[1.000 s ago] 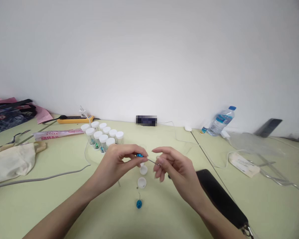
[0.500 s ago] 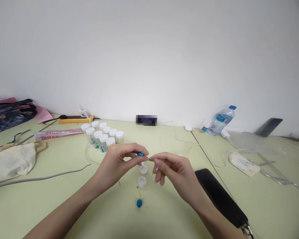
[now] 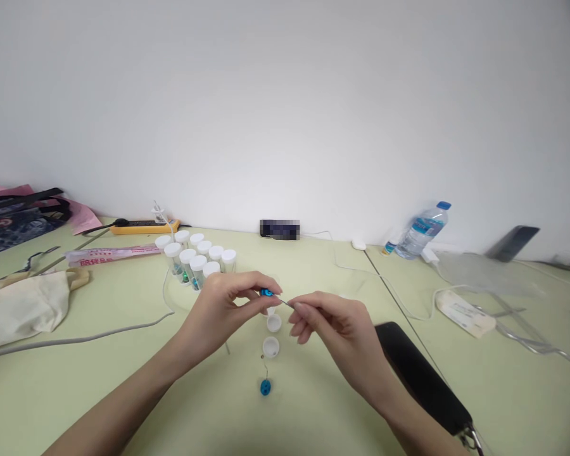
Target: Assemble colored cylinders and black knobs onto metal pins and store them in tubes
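Note:
My left hand (image 3: 240, 297) pinches a small round blue bead-like piece (image 3: 266, 292) between thumb and fingertips. A thin metal wire or rod (image 3: 285, 303) runs from beside that piece to my right hand (image 3: 330, 320). The thumb and index finger of my right hand are closed on it, with the other fingers curled. Whether the wire is fixed to the blue piece I cannot tell. Below the hands lie two small white caps (image 3: 271, 347). Nearer me on the table rests another blue piece (image 3: 265, 387) with a bent, thin wire (image 3: 266, 372).
Several clear vials with white lids (image 3: 198, 263) stand at left behind my left hand. A black strap-like case (image 3: 422, 380) lies beside my right forearm. Farther off are a water bottle (image 3: 422, 231), a yellow power strip (image 3: 145, 227), a cloth bag (image 3: 23, 307) and cables.
My right hand has shifted very slightly right and its lower fingers have curled in. The blue piece stays pinched in my left hand, almost unmoved.

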A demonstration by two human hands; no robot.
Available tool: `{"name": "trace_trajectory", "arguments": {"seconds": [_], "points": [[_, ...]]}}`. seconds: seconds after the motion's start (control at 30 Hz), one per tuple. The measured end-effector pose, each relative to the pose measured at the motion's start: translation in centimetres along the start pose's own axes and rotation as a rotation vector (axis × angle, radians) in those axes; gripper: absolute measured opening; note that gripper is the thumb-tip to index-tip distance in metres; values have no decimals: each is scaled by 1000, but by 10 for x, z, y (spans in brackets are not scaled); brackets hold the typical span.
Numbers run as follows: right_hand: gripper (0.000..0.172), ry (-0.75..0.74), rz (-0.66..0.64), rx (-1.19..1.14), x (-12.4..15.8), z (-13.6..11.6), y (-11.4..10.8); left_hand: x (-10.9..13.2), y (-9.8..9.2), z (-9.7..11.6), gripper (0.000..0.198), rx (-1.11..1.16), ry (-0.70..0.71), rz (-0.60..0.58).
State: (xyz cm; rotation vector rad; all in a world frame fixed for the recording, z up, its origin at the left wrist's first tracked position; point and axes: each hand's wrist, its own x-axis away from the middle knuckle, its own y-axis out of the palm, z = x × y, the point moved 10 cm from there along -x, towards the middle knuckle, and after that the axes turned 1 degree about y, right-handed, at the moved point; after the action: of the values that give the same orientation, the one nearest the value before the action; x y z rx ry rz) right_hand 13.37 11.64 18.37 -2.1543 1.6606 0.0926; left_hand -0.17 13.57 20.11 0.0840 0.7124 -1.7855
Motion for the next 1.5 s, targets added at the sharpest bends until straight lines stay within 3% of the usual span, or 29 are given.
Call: {"name": "trace_trajectory", "arguments": {"seconds": [0.1,0.17,0.37,0.47,0.7,0.97,1.33,1.5], "points": [[21,115,-68,-189,-2,10,6,2,6,6,8,3,17,-38],[20,104,-68,-154,-3,10,6,3,6,7,8,-14,23,-39],[14,-368,198,565,9,-28,-4,1,-1,3,8,-43,9,-1],[17,-465,209,636,14,-33,1,1,-1,3,9,-38,-1,-1],[17,-427,174,564,12,-31,1,0,0,1,8,31,-45,-8],[17,-453,192,476,15,-43,-4,1,18,-24,17,401,-302,-170],[21,-585,232,680,24,-61,-3,5,29,-27,17,589,-377,-251],[15,-455,278,648,18,-57,-9,5,31,-27,15,597,-390,-252]]}}
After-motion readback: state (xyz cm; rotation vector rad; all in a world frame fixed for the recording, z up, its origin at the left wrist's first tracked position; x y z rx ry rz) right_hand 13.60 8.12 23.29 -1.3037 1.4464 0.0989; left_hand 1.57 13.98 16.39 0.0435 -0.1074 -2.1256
